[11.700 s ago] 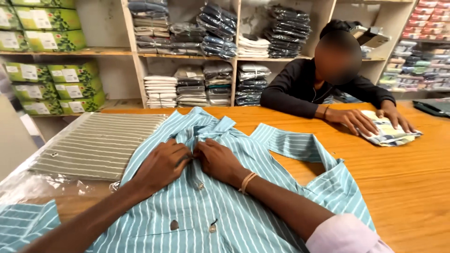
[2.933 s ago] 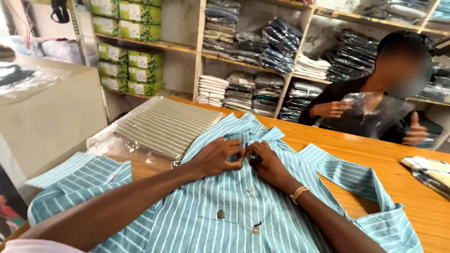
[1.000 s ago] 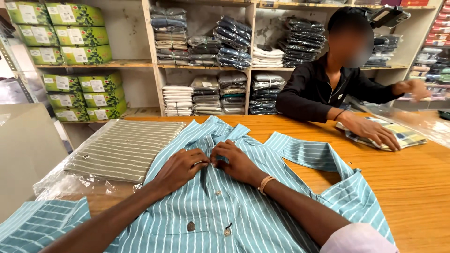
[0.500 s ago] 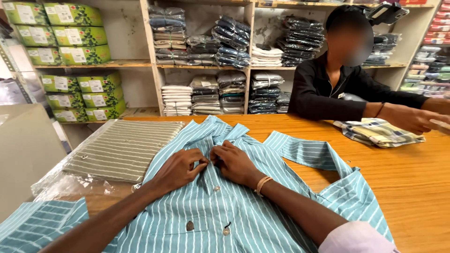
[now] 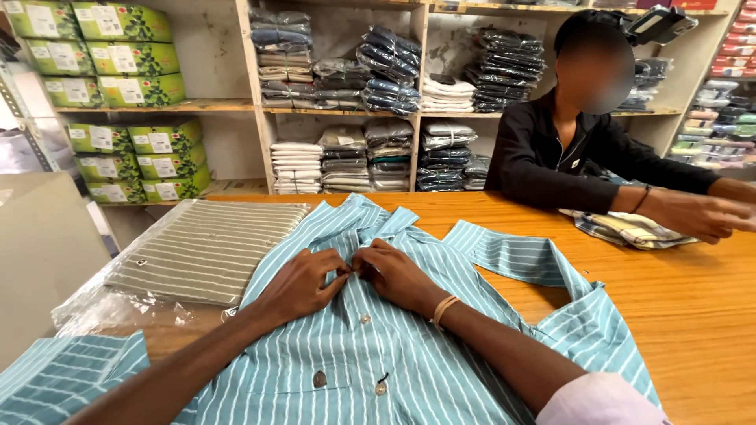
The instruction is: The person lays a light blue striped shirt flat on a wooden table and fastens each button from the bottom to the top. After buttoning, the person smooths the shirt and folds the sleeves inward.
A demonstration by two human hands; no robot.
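A teal shirt with white stripes [image 5: 441, 370] lies front-up on the wooden counter [image 5: 693, 307], collar away from me. My left hand [image 5: 303, 283] and my right hand [image 5: 394, 271] meet at the shirt's placket just below the collar, fingertips pinching the fabric near a button. Two more buttons show lower down the placket. My right wrist wears a thin band.
A folded grey striped shirt in a clear bag [image 5: 205, 248] lies to the left. Across the counter a person in black [image 5: 567, 149] handles a folded checked garment [image 5: 630, 228]. Shelves of folded clothes [image 5: 354, 102] and green boxes [image 5: 118, 79] stand behind.
My hands stay pinched at the upper placket, shifted slightly down. The person opposite has moved both hands to the right with the checked garment.
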